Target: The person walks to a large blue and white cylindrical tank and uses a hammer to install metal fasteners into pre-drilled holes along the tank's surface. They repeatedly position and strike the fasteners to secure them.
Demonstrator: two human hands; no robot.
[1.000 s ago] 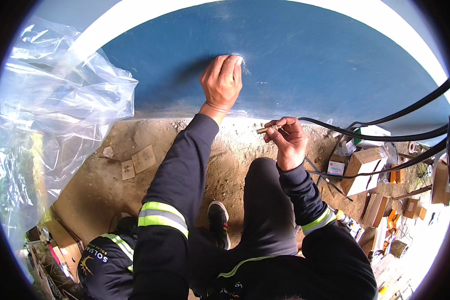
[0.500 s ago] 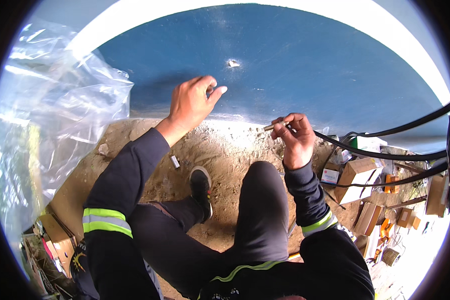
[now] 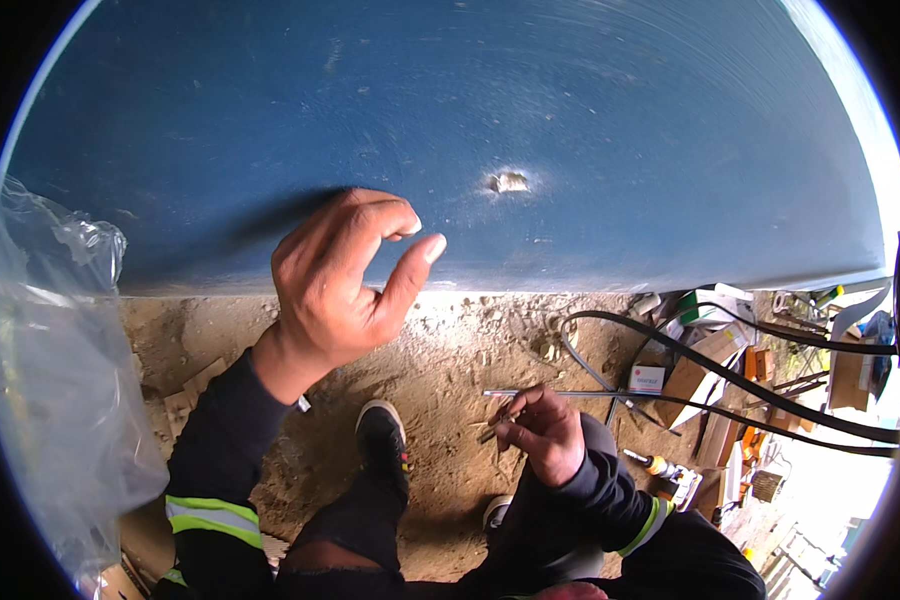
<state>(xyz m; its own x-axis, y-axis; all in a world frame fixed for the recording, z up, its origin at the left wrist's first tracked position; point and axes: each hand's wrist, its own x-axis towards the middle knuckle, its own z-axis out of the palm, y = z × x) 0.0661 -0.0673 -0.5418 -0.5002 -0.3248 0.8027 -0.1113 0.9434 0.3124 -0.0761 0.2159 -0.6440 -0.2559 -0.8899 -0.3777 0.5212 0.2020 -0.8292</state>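
My left hand [image 3: 342, 278] is raised in front of the blue wall [image 3: 270, 110], its thumb and forefinger apart with nothing between them. To its right, the wall has a small ragged pale hole [image 3: 511, 182]. Lower down, my right hand [image 3: 547, 442] pinches a small metal cylinder [image 3: 488, 434] between thumb and fingers; part of it is hidden. A thin silvery rod [image 3: 610, 394] passes by the right fingertips, and I cannot tell whether they touch it.
Black cables [image 3: 730, 372] sweep in from the right. Behind them lie cardboard boxes [image 3: 705, 370], a small white box [image 3: 647, 379] and a yellow-tipped power tool [image 3: 660, 468] on the dirt floor [image 3: 440, 360]. Clear plastic sheeting [image 3: 60, 400] hangs at the left.
The view has shifted, and the wall fills more of it. My right hand is lower and farther from the wall, still holding the cylinder. My left hand looks larger and remains raised, its fingers apart.
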